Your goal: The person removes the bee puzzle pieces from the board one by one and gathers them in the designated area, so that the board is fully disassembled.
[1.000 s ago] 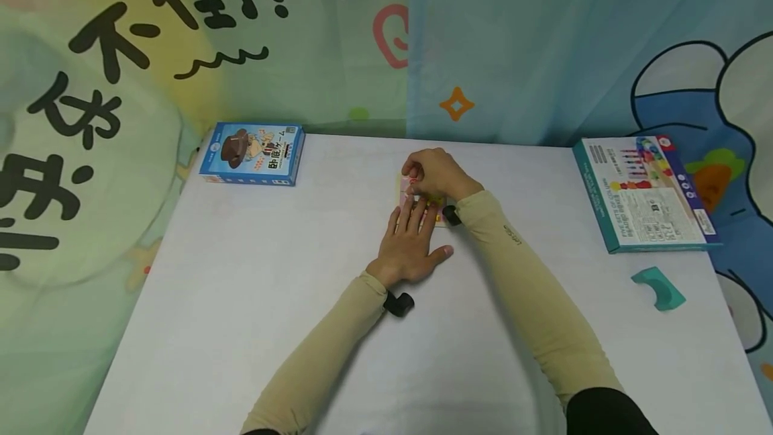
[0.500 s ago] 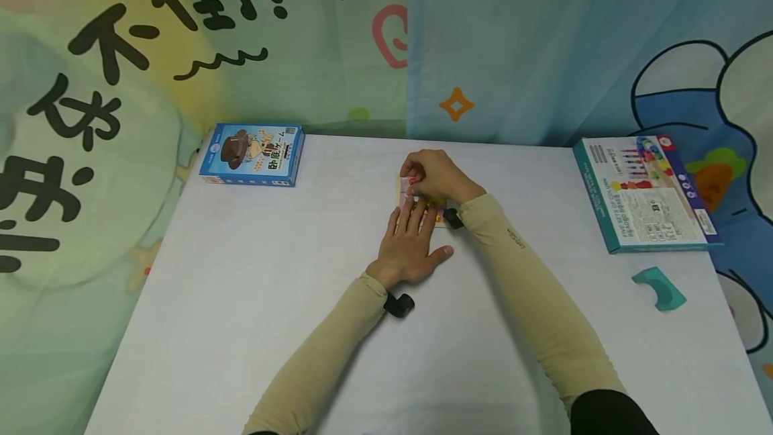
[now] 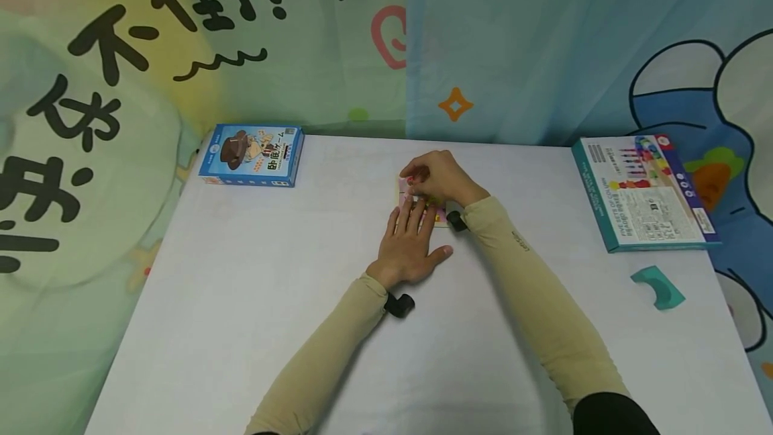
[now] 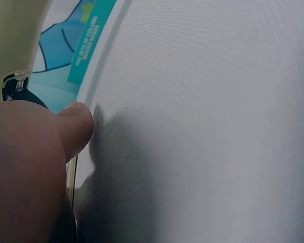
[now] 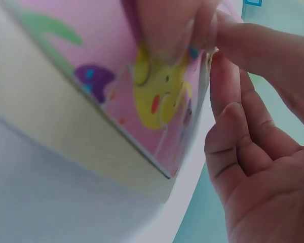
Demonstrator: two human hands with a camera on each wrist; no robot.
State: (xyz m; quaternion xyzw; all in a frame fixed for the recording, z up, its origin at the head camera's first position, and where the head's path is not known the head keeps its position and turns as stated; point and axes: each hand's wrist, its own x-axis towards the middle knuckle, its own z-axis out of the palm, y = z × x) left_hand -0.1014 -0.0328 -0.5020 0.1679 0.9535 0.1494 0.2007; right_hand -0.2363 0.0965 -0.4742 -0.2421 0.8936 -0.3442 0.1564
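Observation:
A small pink picture sheet point(image 3: 403, 192) with a pale border lies on the white table, partly covered by both hands. The right wrist view shows its yellow cartoon figure and purple shape on the printed face point(image 5: 142, 121), with a cream board beneath. Flat on the lower part of the sheet, the left hand point(image 3: 412, 247) presses with spread fingers, its thumb point(image 4: 75, 126) out to the side. Over the upper part, the right hand point(image 3: 443, 174) has curled fingers, and its thumb and fingertip pinch at the sheet's edge. The exact pinched layer is hidden.
A blue game box point(image 3: 252, 154) lies at the back left. At the back right is a white and teal box point(image 3: 647, 193), with a teal curved piece point(image 3: 661, 288) in front of it. A printed cloth point(image 3: 495, 39) hangs behind the table point(image 3: 253, 274).
The right hand and forearm have shifted very slightly to the right. Its fingers stay close together over the sheet, and the left hand stays put.

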